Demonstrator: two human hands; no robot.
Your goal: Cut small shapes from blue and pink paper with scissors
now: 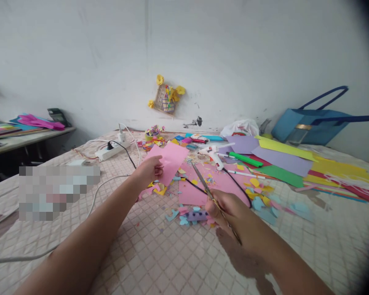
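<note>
My left hand [147, 173] has its fingers curled on a sheet of pink paper [174, 157], which is raised above the scraps. In my right hand [229, 209] is a pair of metal scissors [204, 183] with gold-coloured handles. The blades point up and to the left, apart from the raised sheet, and look closed together. Beneath them lies a larger pink sheet [190, 196] strewn with small cut bits. A purple paper strip with dark dots [197, 216] lies among light blue and pink cut pieces, just left of my right hand.
A white glue gun [213, 155] with a black cord lies beyond my right hand. Coloured sheets [283, 160] and a blue bag [310, 125] are at the right. A power strip [112, 150] with cables stands left. A decorated wicker piece [165, 98] hangs on the wall.
</note>
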